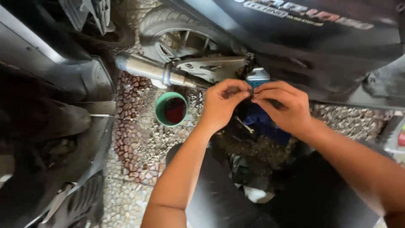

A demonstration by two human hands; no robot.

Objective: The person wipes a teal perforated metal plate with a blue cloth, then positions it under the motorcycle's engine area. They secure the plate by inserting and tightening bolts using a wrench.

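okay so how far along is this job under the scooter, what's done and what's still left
Looks done: the green cup on the pebbled ground already holds dark liquid. In hand: left hand and right hand meet fingertip to fingertip over something small and dark, too hidden to identify, just below a blue-and-white bottle. Apparently left: a metal tool lies below the hands, unpacked.

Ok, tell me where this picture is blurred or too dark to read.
Head view: the left hand and right hand are softly blurred, so what they pinch cannot be told; the left edge lies in deep shadow; the green cup on pebbles is lit and clear.
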